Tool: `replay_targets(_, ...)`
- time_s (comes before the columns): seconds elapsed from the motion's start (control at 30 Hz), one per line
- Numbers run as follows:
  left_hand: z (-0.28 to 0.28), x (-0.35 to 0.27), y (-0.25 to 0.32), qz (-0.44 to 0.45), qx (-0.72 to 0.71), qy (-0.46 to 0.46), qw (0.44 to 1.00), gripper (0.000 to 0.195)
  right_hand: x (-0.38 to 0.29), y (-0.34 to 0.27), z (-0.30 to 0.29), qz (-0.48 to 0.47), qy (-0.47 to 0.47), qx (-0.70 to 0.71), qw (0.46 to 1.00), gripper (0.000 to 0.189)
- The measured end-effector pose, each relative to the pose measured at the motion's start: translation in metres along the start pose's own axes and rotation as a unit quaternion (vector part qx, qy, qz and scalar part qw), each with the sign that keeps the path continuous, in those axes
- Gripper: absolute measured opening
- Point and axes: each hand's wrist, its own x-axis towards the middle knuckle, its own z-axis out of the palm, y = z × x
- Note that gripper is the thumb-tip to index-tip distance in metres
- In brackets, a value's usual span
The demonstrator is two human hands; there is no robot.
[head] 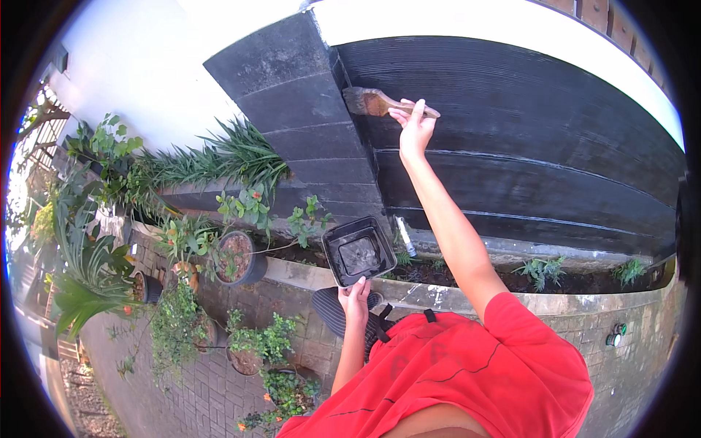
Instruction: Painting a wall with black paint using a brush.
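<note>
In my right hand (pixel 415 128) is the wooden handle of a wide paintbrush (pixel 378 102). Its dark bristles touch the black wall (pixel 493 104) or lie very close to it, at the inner corner beside a projecting black pillar (pixel 306 104). My left hand (pixel 356 301) grips the near rim of a square black plastic tub (pixel 358 252). Wet-looking dark liquid coats the tub's bottom. The tub is held low, in front of the pillar's foot.
A narrow planting bed with a concrete curb (pixel 427 293) runs along the wall's foot, with small ferns (pixel 541 271) in it. A white pipe (pixel 405 236) stands there. Potted plants (pixel 235 257) crowd the left. Two small cans (pixel 614 339) sit on the paving (pixel 580 372) at right.
</note>
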Motion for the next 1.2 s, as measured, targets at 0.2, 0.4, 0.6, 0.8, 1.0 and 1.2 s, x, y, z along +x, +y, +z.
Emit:
replay_targets(0.2, -0.001, -0.002, -0.002, 0.016, -0.008, 0.003, 1.000, 0.043, 0.026, 0.008, 0.014, -0.023, -0.018, 0.018, 0.999, 0.030)
replay_targets(0.4, -0.006, -0.010, -0.001, 0.015, -0.018, 0.014, 1.000, 0.042, 0.043, 0.011, 0.025, -0.037, -0.021, 0.006, 0.999, 0.028)
replay_targets(0.6, -0.008, -0.009, 0.000, 0.017, -0.005, 0.022, 1.000, 0.041, 0.006, 0.006, 0.008, -0.029, -0.048, -0.005, 0.998, 0.030)
replay_targets(0.8, -0.003, -0.002, -0.002, 0.010, 0.006, 0.017, 1.000, 0.042, 0.005, -0.008, 0.017, -0.057, -0.042, 0.009, 0.997, 0.028)
replay_targets(1.0, -0.004, -0.005, 0.000, 0.018, -0.004, 0.024, 1.000, 0.044, 0.003, -0.004, 0.005, -0.053, -0.083, -0.027, 0.995, 0.027)
replay_targets(1.2, -0.010, -0.006, -0.002, 0.013, -0.009, 0.024, 1.000, 0.044, 0.027, 0.007, 0.012, -0.072, -0.021, -0.002, 0.997, 0.027)
